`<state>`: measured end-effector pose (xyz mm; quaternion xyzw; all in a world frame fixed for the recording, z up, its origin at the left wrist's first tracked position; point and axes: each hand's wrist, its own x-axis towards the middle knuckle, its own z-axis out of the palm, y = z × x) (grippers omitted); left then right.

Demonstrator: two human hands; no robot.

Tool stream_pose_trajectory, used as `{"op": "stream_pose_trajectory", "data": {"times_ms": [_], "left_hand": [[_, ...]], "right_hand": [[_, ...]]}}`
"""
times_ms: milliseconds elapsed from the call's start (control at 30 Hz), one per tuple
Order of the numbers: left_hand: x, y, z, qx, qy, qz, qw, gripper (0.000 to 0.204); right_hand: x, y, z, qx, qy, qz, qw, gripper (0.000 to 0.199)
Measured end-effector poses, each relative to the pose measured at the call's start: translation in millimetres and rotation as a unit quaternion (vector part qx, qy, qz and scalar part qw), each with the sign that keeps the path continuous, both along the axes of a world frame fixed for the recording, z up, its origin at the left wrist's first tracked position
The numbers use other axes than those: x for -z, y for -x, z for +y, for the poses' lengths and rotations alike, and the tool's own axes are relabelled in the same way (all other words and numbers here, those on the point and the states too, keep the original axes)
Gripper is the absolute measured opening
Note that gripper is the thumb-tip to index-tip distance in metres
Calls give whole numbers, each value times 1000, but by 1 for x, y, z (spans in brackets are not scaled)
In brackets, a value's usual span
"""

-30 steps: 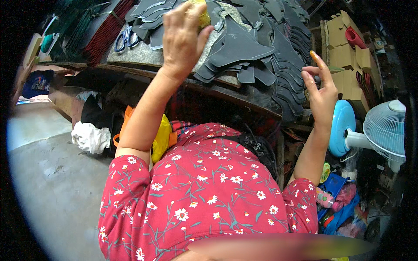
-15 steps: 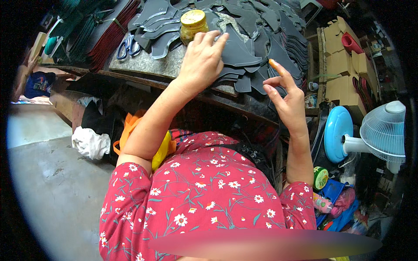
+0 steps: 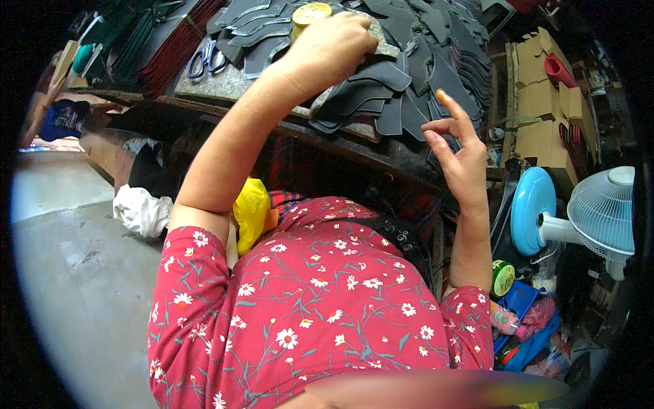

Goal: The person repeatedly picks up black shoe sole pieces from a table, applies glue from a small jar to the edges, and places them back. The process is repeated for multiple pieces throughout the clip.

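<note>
My left hand (image 3: pixel 337 48) reaches over stacks of dark grey cut sheet pieces (image 3: pixel 385 75) on the bench. Its fingers curl down out of sight, closed, and I cannot make out what they hold. Partly behind that wrist stands a jar with a yellow lid (image 3: pixel 312 12). My right hand (image 3: pixel 463 157) is raised in front of the pieces, holding nothing. Its index finger is stretched out with an orange-yellow smear on the tip, the thumb is apart, and the other fingers are bent.
Blue-handled scissors (image 3: pixel 206 60) lie on a grey speckled slab (image 3: pixel 228 83), beside bundles of dark red strips (image 3: pixel 178 48). Cardboard boxes (image 3: pixel 535 136) and a white and blue fan (image 3: pixel 535 211) stand at the right. A white cloth (image 3: pixel 142 210) and a yellow bag (image 3: pixel 252 211) are below the bench.
My left hand has moved farther forward and right, from beside the jar to over the grey pieces, and its fingers have curled. The right hand keeps nearly the same pose.
</note>
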<state>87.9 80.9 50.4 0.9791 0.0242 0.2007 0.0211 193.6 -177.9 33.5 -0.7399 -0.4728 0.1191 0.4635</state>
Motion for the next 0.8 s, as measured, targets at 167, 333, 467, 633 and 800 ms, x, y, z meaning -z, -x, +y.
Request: {"op": "stream_pose_trajectory", "data": {"times_ms": [167, 333, 467, 633, 800], "left_hand": [[-36, 48, -1, -25, 196, -161, 967, 13], [0, 52, -24, -41, 589, -222, 776, 14], [31, 68, -35, -29, 736, -174, 654, 23], [42, 76, -46, -12, 797, -55, 601, 36], [42, 77, -49, -36, 776, -123, 618, 34]], "right_hand": [[-2, -4, 14, -38, -31, 13, 999, 64], [6, 7, 35, -66, -99, 121, 986, 72], [8, 11, 40, -69, -111, 165, 978, 71], [9, 10, 37, -105, -68, 178, 976, 70], [8, 0, 30, -68, -47, 122, 989, 52]]}}
